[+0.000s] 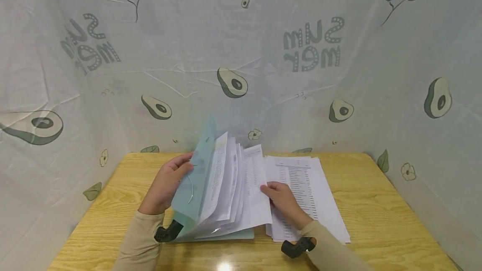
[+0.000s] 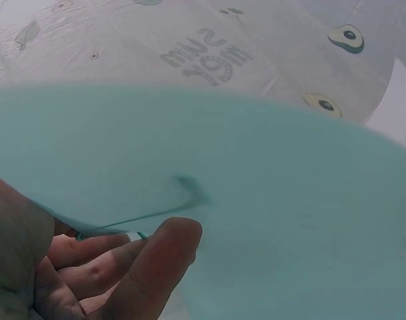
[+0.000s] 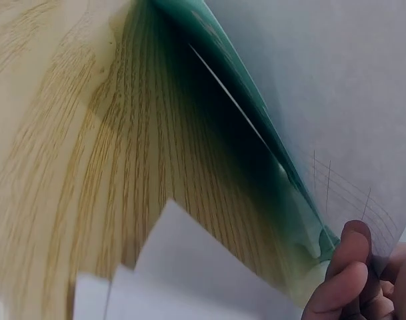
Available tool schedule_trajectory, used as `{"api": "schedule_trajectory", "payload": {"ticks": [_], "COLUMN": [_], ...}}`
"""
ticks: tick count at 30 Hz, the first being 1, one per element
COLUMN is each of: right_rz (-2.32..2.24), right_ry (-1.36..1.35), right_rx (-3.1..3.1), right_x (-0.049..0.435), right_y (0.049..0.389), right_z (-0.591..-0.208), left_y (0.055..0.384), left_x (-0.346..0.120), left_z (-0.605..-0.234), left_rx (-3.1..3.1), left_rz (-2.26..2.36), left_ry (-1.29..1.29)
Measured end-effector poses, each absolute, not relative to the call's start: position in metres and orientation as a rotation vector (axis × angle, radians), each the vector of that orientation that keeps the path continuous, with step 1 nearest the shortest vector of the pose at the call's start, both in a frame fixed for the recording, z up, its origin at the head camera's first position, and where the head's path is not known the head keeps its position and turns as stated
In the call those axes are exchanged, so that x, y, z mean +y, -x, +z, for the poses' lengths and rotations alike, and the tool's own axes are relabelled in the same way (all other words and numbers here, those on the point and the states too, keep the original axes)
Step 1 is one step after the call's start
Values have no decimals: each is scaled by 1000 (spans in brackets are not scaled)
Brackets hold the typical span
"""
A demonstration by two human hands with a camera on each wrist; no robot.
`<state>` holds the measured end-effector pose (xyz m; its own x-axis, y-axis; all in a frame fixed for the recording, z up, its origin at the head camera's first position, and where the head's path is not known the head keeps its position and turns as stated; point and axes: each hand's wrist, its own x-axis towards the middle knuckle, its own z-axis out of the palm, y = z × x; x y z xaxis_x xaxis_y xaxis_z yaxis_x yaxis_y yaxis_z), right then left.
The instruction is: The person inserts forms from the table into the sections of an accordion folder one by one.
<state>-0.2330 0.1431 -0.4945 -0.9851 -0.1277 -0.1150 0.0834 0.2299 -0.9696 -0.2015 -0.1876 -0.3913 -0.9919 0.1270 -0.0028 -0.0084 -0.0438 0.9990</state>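
A translucent teal plastic folder [image 1: 193, 183] stands half open on the table, its front cover tilted up. My left hand [image 1: 163, 185] grips that cover at its left edge, and a thin string [image 1: 191, 191] hangs beside the thumb. Inside the folder, several printed sheets [image 1: 231, 179] fan out to the right. With thumb and fingers, my right hand [image 1: 284, 200] pinches the right edge of a printed sheet [image 1: 254, 175]. The right wrist view has the same hand [image 3: 353, 280] at the corner of that sheet [image 3: 323, 87]. The left wrist view is mostly filled by the cover [image 2: 289, 220].
A loose stack of printed papers [image 1: 324, 204] lies on the wooden table [image 1: 376, 204], partly under my right forearm. A pale curtain [image 1: 263, 108] with avocado prints hangs behind the table and along both sides.
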Motion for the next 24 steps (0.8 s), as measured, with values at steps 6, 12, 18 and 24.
{"api": "schedule_trajectory", "payload": {"ticks": [6, 12, 18, 24], "right_rz": [-1829, -1744, -1824, -1849], "right_ry": [93, 63, 0, -20], "right_rx": [2349, 2423, 2387, 2322], "right_x": [133, 131, 140, 149], "right_y": [236, 235, 234, 232], "right_z": [-498, -495, -491, -490], "left_y": [201, 201, 202, 202], "left_x": [-187, -189, -191, -191], "left_z": [-391, -391, -391, -391], "left_rx": [2112, 2112, 2113, 2119], "left_rz": [2197, 2206, 2206, 2210], "left_ry": [-128, -129, -139, -139]}}
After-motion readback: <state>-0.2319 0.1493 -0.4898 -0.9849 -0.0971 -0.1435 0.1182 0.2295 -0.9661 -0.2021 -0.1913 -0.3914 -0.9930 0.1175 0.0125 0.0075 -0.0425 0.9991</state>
